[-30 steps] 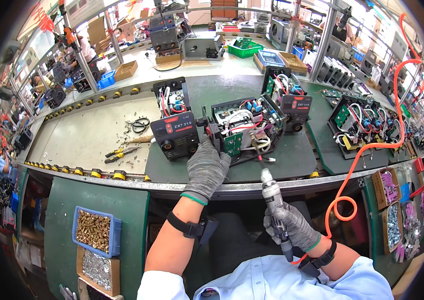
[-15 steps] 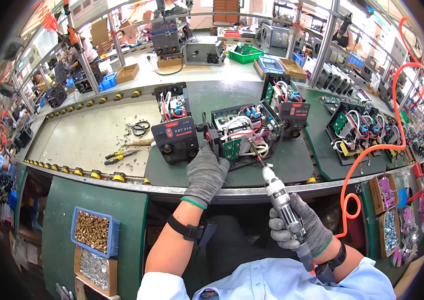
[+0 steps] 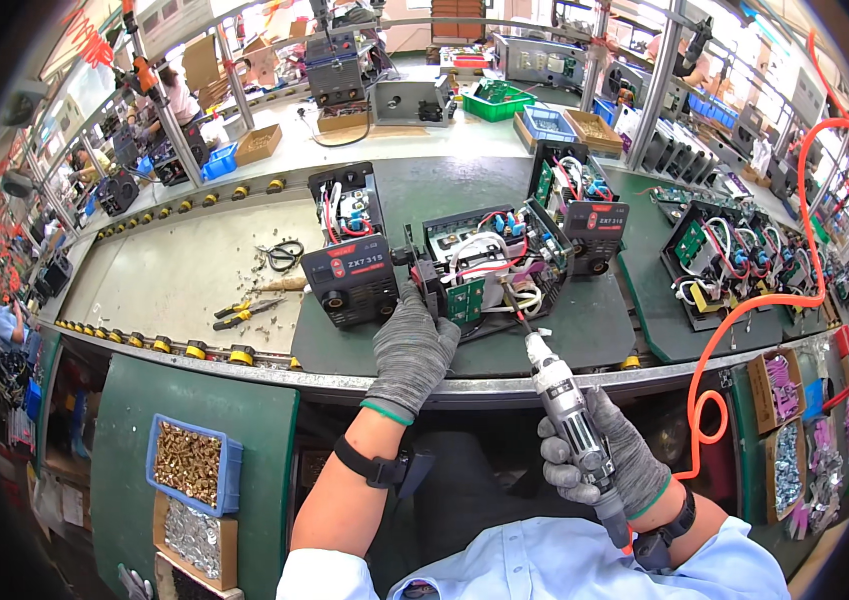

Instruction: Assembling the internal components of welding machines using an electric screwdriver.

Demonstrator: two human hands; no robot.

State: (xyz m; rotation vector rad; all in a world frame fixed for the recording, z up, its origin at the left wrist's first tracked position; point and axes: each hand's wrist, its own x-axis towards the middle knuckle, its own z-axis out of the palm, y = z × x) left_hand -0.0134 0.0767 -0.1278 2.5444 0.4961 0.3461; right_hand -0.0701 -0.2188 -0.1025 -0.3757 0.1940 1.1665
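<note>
Ribbed metal screwdriver (image 3: 570, 405) raised; knit-gloved right hand (image 3: 610, 460) gripping.

- A long green workbench (image 3: 645, 330) runs left to right, with a pale mat (image 3: 185, 280) on its left part.
- Yellow rollers (image 3: 195, 350) line its near edge.
- Below, near left, a blue bin of brass screws (image 3: 190, 462) sits on a green shelf (image 3: 265, 450).
- Beyond, a second pale bench (image 3: 395, 135) carries cardboard boxes (image 3: 257, 143) and a green tray (image 3: 498, 98).
- Metal posts (image 3: 660, 85) rise from it.
- An orange coiled hose (image 3: 745, 310) hangs at right.
- Bright, even light fills the hall.
</note>
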